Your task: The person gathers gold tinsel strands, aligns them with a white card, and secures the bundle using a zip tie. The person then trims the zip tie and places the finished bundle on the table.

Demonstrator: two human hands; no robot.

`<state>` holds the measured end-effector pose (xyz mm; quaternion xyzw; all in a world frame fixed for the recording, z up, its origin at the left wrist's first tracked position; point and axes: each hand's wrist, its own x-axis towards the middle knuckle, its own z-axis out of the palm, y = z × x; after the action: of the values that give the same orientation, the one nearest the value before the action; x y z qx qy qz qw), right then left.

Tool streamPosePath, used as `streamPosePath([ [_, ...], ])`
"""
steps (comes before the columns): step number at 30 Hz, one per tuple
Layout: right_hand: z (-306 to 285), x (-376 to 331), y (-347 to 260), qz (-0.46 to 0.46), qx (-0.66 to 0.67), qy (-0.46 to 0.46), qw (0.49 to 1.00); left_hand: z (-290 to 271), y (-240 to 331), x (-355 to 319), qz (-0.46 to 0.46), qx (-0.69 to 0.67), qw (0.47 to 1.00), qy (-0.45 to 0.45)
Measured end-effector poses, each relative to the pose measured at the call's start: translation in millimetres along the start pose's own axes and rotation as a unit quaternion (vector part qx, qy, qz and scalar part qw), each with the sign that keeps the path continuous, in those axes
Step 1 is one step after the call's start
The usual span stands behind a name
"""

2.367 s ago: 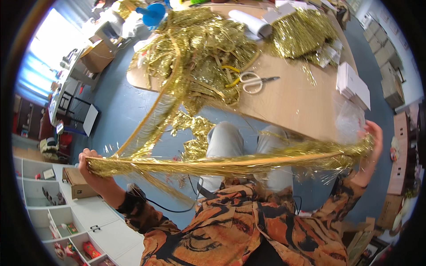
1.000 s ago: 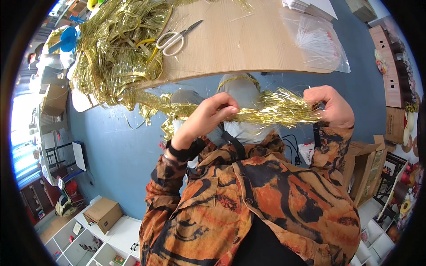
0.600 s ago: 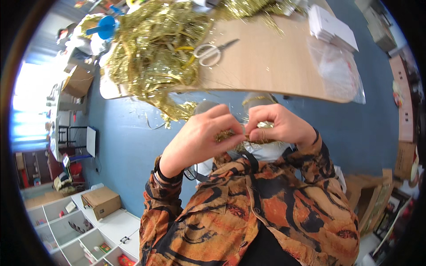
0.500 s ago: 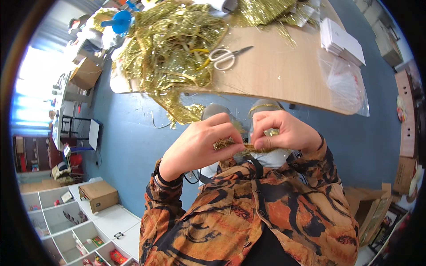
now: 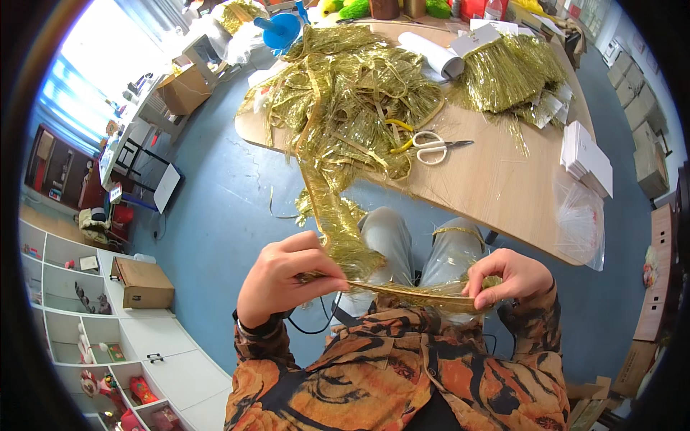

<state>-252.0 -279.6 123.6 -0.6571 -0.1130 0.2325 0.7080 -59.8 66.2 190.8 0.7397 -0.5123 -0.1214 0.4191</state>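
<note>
Between my two hands a strip of gold tinsel fringe [image 5: 406, 289] is stretched across my lap. My left hand [image 5: 291, 276] pinches its band at one end, and my right hand [image 5: 507, 279] pinches it farther right. From the left hand the fringe runs up over the table edge into a large tangled heap of gold tinsel fringe [image 5: 338, 108]. White-handled scissors [image 5: 433, 148] lie beside that heap, with a yellow-handled tool [image 5: 399, 136] next to them, partly covered by tinsel.
The wooden table [image 5: 496, 187] also bears a white roll [image 5: 431, 56], bundled gold fringe [image 5: 510, 72], a stack of white cards [image 5: 586, 159] and a clear plastic bag [image 5: 581, 226] over its right edge. A blue spool [image 5: 279, 31] stands behind the heap. White shelving [image 5: 108, 337] is at left.
My hands have moved apart, drawing the fringe band out straight between them. The view has shifted, so more of the table's far side shows.
</note>
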Motion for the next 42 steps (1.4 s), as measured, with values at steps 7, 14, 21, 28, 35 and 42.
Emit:
streamPosePath([
  [7, -10, -14, -1, 0.010, -0.055, 0.029, 0.998, -42, -12, -44, -0.038, 0.031, 0.995, 0.092],
  [14, -17, -26, 7, 0.124, 0.010, 0.069, 0.990, -67, -76, -59, -0.164, 0.023, 0.980, 0.106],
  [21, -4, 3, 28, 0.032, -0.064, 0.111, 0.991, -101, -195, 83, -0.281, 0.108, 0.945, 0.131],
  [28, -8, 21, 32, 0.035, -0.050, 0.188, 0.980, -108, -280, 285, -0.331, 0.290, 0.890, 0.115],
  [35, -20, 19, 29, 0.041, -0.046, 0.209, 0.976, -109, -259, 250, -0.122, 0.232, 0.881, 0.394],
  [42, -17, 26, 19, -0.006, -0.062, 0.191, 0.980, -186, -189, -14, 0.008, 0.175, 0.715, 0.677],
])
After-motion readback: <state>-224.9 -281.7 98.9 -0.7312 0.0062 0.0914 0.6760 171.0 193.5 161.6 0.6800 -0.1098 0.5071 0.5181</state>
